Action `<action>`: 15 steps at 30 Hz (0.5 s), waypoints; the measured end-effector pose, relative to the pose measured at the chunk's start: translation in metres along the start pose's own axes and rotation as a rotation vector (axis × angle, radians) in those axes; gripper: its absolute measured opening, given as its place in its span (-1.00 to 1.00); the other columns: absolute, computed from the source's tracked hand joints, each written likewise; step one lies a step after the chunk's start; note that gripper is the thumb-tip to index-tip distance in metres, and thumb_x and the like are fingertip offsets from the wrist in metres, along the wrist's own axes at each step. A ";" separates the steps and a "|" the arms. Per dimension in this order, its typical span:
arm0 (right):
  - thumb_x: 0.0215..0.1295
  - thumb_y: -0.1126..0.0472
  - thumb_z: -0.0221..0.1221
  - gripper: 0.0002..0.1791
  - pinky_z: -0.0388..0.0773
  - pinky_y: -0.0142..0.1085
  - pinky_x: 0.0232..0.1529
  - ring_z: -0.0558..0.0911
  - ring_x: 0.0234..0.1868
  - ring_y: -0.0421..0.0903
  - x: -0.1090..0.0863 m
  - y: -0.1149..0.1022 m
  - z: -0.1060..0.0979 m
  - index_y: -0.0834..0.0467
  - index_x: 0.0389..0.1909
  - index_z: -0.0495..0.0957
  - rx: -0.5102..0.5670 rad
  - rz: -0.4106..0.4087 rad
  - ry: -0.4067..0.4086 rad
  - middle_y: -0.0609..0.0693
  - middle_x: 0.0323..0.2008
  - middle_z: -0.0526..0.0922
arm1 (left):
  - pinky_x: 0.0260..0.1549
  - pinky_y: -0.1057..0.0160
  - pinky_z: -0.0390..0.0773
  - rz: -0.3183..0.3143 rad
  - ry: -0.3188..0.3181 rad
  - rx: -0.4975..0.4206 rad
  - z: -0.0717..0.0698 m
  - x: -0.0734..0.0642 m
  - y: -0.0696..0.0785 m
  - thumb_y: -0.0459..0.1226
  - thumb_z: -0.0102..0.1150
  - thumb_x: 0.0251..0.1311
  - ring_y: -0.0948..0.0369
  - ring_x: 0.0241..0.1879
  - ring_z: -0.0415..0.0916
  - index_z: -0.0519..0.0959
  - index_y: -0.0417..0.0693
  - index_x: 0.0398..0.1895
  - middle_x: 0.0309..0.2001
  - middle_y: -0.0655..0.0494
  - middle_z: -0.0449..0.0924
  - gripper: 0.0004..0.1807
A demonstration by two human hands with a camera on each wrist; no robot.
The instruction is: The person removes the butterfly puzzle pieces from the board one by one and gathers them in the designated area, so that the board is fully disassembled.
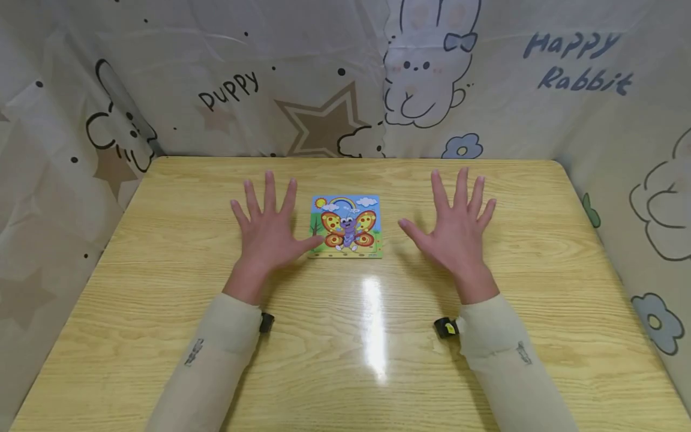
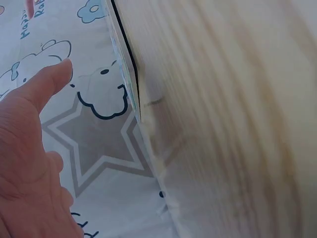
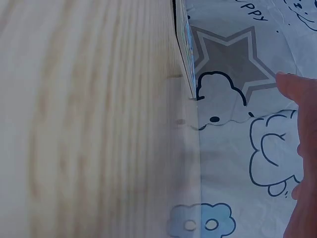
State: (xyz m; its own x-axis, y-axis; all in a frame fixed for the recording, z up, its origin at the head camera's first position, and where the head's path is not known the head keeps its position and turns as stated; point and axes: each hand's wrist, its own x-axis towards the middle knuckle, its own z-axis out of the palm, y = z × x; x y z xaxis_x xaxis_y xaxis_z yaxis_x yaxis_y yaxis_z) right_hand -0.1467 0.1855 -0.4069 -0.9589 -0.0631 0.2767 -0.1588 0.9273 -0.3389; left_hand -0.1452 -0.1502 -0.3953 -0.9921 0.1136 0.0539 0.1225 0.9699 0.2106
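A square butterfly picture board [image 1: 348, 225], brightly printed with a sun, rainbow and clouds, lies flat on the wooden table [image 1: 324, 360]. To its left is my left hand [image 1: 267, 234], fingers spread and straight, its thumb overlapping the board's left edge in the head view; touch cannot be told. On the other side my right hand [image 1: 456, 234] is spread too, its thumb pointing toward the board with a gap between. Neither hand holds anything. Both wrist views show the board only edge-on, as a thin strip [image 2: 126, 59] and a thin strip [image 3: 184, 49].
Cloth printed with rabbits, puppies, stars and flowers [image 1: 318, 120] hangs behind the table and along both sides. Small black wrist devices show beside the left sleeve [image 1: 229, 327] and the right sleeve [image 1: 491, 330]. Light glares off the tabletop in front of the board.
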 end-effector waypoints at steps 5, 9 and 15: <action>0.14 -0.57 0.04 0.16 -0.61 0.25 0.29 -0.57 0.49 0.16 0.005 -0.008 0.006 -0.16 0.63 -0.20 0.019 -0.021 0.002 0.08 0.56 -0.49 | 0.19 -0.35 -0.66 0.005 -0.037 -0.058 0.003 0.003 0.002 0.44 0.24 -0.05 -0.11 0.38 -0.93 -0.28 0.22 0.64 0.55 -0.03 -0.70 0.33; 0.14 -0.55 0.07 0.17 -0.57 0.27 0.29 -0.56 0.49 0.13 0.011 -0.018 0.014 -0.12 0.63 -0.19 0.043 -0.046 -0.004 0.07 0.57 -0.47 | 0.24 -0.38 -0.52 0.014 -0.107 -0.146 0.005 0.004 0.004 0.38 0.28 -0.02 -0.16 0.44 -0.80 -0.24 0.18 0.65 0.56 -0.05 -0.63 0.31; 0.12 -0.52 0.12 0.17 -0.49 0.26 0.32 -0.45 0.52 0.11 0.018 -0.031 0.024 -0.09 0.63 -0.11 0.091 -0.105 0.029 0.09 0.58 -0.30 | 0.27 -0.38 -0.23 0.024 -0.171 -0.220 0.009 0.003 0.009 0.32 0.34 0.00 -0.26 0.49 -0.47 -0.13 0.11 0.64 0.59 -0.08 -0.46 0.26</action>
State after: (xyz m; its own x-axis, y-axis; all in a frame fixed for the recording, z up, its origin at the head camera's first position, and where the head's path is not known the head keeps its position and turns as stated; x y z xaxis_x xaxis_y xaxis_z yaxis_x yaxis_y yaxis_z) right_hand -0.1648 0.1469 -0.4127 -0.9288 -0.1462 0.3406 -0.2800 0.8789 -0.3862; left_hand -0.1469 -0.1393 -0.4020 -0.9768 0.1893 -0.1004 0.1311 0.8985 0.4189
